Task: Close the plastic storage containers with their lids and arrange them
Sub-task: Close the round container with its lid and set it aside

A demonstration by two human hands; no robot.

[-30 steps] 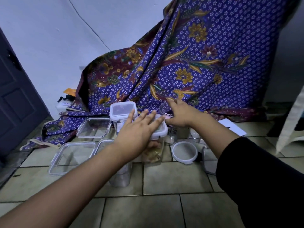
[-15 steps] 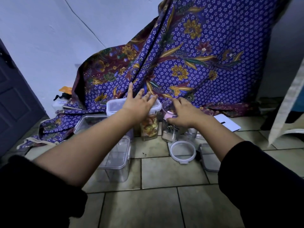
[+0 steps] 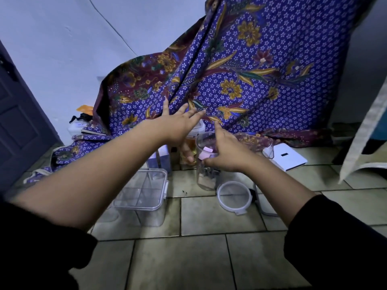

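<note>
A: Clear plastic, item one: tall round jar [image 3: 206,164], lidless, standing on the tile floor [image 3: 201,258]. Right hand [image 3: 229,151] sits at its rim, thumb against the near wall, forefinger stretched beyond; whether it is truly clamped, I cannot tell.

B: Contents?

A: Pale grains at the bottom, something pink near the mouth. Probably light, thin-walled, likely to flex if squeezed at the top. Better held around the body below the rim.

B: Its lid?

A: Round lid [image 3: 234,195], white-rimmed, flat on the floor, just nearer the person than the right hand and below the wrist.

B: Item two?

A: Lidded container [image 3: 196,132] with orange contents, under the left hand [image 3: 178,128]. Palm rests over its white lid, fingers spread apart, thumb down the near side. Smooth plastic, probably slippery; press near the clasps.

B: Item three?

A: Rectangular box [image 3: 144,195], empty, lid seated, beneath the left forearm. Stiff, probably light; lift by the short ends. Behind both hands hangs a patterned cloth [image 3: 240,70].
</note>
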